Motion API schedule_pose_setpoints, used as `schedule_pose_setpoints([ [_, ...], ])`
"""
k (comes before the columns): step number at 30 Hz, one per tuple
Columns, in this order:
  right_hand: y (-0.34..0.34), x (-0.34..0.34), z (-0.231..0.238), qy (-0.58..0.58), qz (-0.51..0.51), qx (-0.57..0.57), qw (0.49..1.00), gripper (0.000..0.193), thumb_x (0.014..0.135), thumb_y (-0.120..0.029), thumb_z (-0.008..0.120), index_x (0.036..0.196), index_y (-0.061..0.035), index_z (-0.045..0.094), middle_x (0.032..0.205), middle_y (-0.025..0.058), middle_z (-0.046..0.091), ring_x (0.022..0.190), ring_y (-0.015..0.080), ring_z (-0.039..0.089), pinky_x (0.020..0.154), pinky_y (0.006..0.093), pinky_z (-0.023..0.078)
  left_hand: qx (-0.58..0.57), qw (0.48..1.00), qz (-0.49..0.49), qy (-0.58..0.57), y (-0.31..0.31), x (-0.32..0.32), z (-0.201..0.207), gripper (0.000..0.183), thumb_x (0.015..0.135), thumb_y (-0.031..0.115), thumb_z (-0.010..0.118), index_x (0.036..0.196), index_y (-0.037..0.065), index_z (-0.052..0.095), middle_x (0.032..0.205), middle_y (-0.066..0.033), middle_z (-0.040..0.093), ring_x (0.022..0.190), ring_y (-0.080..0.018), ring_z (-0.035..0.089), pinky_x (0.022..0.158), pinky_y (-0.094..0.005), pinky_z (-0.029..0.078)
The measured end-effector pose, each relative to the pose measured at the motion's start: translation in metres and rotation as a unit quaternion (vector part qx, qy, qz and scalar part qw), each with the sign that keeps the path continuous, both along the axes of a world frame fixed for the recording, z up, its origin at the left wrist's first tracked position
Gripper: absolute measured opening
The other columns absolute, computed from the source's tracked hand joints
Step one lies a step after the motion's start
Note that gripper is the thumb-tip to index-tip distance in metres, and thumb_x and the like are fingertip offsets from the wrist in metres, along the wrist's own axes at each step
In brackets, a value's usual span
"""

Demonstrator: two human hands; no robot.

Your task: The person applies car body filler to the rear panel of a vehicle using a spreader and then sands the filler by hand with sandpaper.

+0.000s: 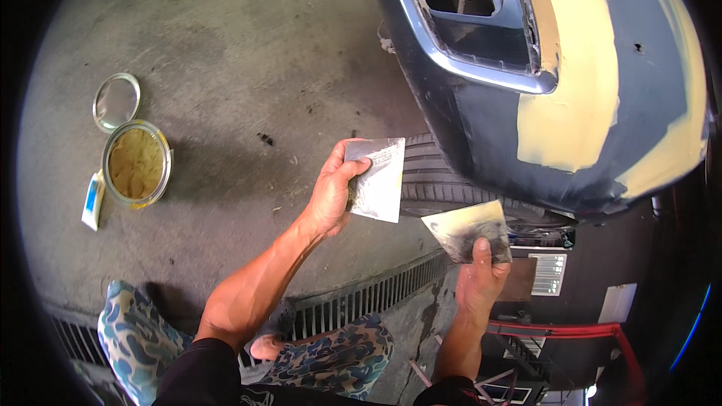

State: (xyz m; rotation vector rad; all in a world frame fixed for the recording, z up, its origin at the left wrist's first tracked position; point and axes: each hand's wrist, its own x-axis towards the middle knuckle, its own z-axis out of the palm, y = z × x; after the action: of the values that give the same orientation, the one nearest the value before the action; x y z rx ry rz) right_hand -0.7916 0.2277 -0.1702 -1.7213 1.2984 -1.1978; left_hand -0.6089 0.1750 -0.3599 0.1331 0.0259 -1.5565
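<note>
My left hand (329, 194) grips a flat, square metal putty spreader (385, 189) by its left side, thumb on top; grey smears mark its shiny face. Lower and to the right, my right hand (481, 282) pinches a second putty spreader (465, 224), coated with pale yellow and dark smears. The two spreaders are apart. Beyond them is a dark grey car bumper (474, 120) with a chrome-trimmed opening. Broad patches of cream-coloured putty (575, 98) cover part of it. Neither spreader touches the bumper.
On the concrete floor at left stand an open can of yellowish putty (138, 162), its round lid (117, 102) and a white-and-blue tube (92, 201). A tyre (421, 173) shows under the bumper. A drain grate (361, 304) crosses near my feet; a red frame (564, 328) stands lower right.
</note>
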Motion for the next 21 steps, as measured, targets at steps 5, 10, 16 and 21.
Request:
schedule_pose_setpoints([
  [5, 0.026, 0.017, 0.015, 0.154, -0.021, -0.112, 0.982, 0.035, 0.102, -0.007, 0.064, 0.134, 0.0081, 0.062, 0.126, 0.0125, 0.067, 0.115, 0.0198, 0.063, 0.103, 0.0335, 0.047, -0.017, 0.998, 0.051, -0.014, -0.002, 0.011, 0.001, 0.031, 0.099, 0.01, 0.055, 0.13, 0.009, 0.052, 0.113, -0.0063, 0.064, 0.102, -0.0145, 0.065, 0.087, -0.0325, 0.057],
  [10, 0.042, 0.065, 0.041, 0.533, 0.042, -0.305, 0.788, 0.039, 0.088, 0.008, 0.063, 0.125, 0.0007, 0.07, 0.124, 0.0178, 0.068, 0.116, 0.0322, 0.064, 0.104, 0.0413, 0.048, -0.039, 0.993, 0.111, -0.021, 0.002, 0.031, 0.006, 0.032, 0.099, 0.011, 0.054, 0.131, 0.011, 0.052, 0.114, -0.0055, 0.064, 0.102, -0.0139, 0.065, 0.087, -0.0332, 0.058],
  [16, 0.045, 0.12, 0.071, 0.758, 0.126, -0.391, 0.507, 0.061, 0.065, -0.004, 0.069, 0.126, -0.0112, 0.071, 0.127, 0.0084, 0.068, 0.117, 0.0319, 0.063, 0.095, 0.0466, 0.047, -0.048, 0.98, 0.191, -0.032, 0.014, 0.041, 0.023, 0.03, 0.099, 0.011, 0.059, 0.128, 0.003, 0.054, 0.114, -0.0067, 0.065, 0.103, -0.0131, 0.061, 0.091, -0.0304, 0.052],
  [21, 0.046, 0.151, 0.073, 0.792, 0.152, -0.407, 0.428, 0.058, 0.069, -0.006, 0.069, 0.126, -0.0146, 0.072, 0.129, 0.0039, 0.067, 0.118, 0.0279, 0.061, 0.095, 0.0448, 0.043, -0.083, 0.976, 0.199, 0.018, 0.029, 0.044, 0.04, 0.028, 0.101, 0.008, 0.058, 0.128, 0.003, 0.054, 0.114, -0.0063, 0.064, 0.105, -0.0127, 0.06, 0.093, -0.0307, 0.051],
])
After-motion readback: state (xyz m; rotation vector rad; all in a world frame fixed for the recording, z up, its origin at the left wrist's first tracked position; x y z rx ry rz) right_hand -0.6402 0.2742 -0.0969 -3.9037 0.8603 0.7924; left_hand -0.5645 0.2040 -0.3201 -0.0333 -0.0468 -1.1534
